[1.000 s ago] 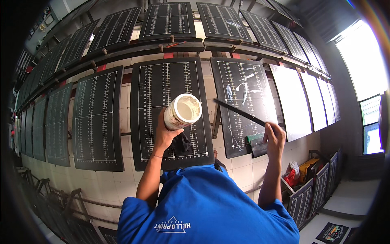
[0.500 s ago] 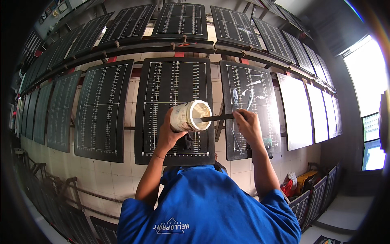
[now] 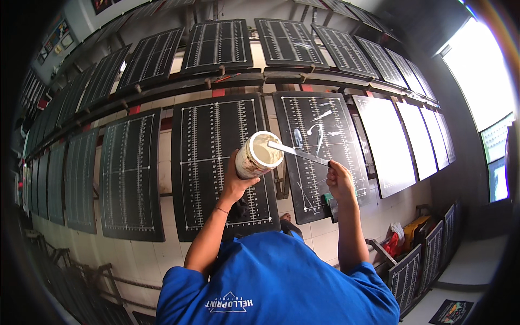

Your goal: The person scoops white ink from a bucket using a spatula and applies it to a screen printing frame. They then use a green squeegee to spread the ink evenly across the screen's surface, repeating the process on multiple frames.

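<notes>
My left hand (image 3: 234, 183) is wrapped round a stained white tub (image 3: 250, 163), tilted with its mouth toward the right. Pale paste coats the inside. In my right hand (image 3: 340, 180) is a long, flat spatula (image 3: 306, 155), gripped at its dark handle end. Its whitish tip lies at the mouth of the tub. Both hands are above two black, ruled boards: the middle board (image 3: 193, 197) and the right board (image 3: 297, 187), which carries white smears. Beside my right wrist a green-edged thing (image 3: 328, 199) is partly hidden. Some dark cloth (image 3: 238, 210) lies below the tub.
More ruled black boards (image 3: 132, 179) line up to the left, with bright, glaring boards (image 3: 385, 146) to the right. A dark beam (image 3: 179, 78) separates them from a farther row (image 3: 216, 46). At lower right are a red bag (image 3: 394, 241) and a yellow box (image 3: 416, 230).
The spatula has come up from inside the tub to its mouth, showing a whitish tip. The tub has tipped more upright, my right hand is slightly lower, and the view has shifted.
</notes>
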Motion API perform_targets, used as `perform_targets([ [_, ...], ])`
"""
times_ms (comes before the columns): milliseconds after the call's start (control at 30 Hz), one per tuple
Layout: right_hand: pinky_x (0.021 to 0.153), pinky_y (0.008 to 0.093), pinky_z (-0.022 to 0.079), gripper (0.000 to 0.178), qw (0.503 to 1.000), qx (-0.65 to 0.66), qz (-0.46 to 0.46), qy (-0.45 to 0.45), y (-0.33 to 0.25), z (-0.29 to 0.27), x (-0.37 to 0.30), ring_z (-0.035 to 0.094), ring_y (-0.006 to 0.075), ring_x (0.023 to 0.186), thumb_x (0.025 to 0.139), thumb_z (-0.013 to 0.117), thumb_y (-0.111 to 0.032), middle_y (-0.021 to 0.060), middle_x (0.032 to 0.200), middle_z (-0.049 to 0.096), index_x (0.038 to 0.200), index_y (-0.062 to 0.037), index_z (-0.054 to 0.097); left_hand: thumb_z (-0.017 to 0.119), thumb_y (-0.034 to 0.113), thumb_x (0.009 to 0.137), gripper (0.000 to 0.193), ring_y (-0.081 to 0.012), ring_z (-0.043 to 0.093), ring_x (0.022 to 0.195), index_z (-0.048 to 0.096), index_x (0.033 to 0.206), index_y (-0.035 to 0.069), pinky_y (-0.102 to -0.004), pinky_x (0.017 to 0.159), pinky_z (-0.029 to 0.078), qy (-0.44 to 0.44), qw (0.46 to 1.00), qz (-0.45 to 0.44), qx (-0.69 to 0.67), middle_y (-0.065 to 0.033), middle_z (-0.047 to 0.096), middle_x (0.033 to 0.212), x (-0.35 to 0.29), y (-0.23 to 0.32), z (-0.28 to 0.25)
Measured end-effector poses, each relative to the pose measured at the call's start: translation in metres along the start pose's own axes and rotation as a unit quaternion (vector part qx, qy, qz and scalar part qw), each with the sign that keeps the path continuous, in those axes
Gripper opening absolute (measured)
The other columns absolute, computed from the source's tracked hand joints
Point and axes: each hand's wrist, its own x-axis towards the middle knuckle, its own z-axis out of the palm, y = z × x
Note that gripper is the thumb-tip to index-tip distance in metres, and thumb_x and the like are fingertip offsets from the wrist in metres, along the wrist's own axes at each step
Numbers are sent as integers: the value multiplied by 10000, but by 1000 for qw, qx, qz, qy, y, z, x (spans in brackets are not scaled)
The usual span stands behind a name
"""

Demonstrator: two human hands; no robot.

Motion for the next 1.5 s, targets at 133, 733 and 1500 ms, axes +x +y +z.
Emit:
perform_targets([
  [133, 428, 175, 315, 102, 997, 66, -9, 28, -14, -53, 29, 429, 40, 532, 950, 624, -187, -37, 676, 524, 906, -102, 591, 859, 24, 649, 991, -216, 463, 1271, 276, 1449, 21, -352, 1092, 385, -51, 998, 2, -35, -114, 454, 1363, 37, -15, 25],
  [733, 455, 241, 381, 224, 911, -181, -34, 369, -2, -312, 74, 518, 95, 508, 881, 692, -245, 23, 641, 604, 767, -52, 682, 807, 8, 667, 975, -235, 454, 1276, 252, 1468, 26, -377, 1082, 395, -56, 998, -38, -16, -125, 436, 1374, 24, -21, 8],
  [1500, 657, 271, 499, 300, 767, -558, -201, -245, -16, 213, -57, 621, 101, 686, 900, 647, -144, 59, 798, 695, 1169, -13, 669, 848, 60, 660, 978, -245, 433, 1306, 289, 1460, 17, -380, 1112, 357, 156, 986, 54, 9, -126, 426, 1396, -87, 19, -96],
])
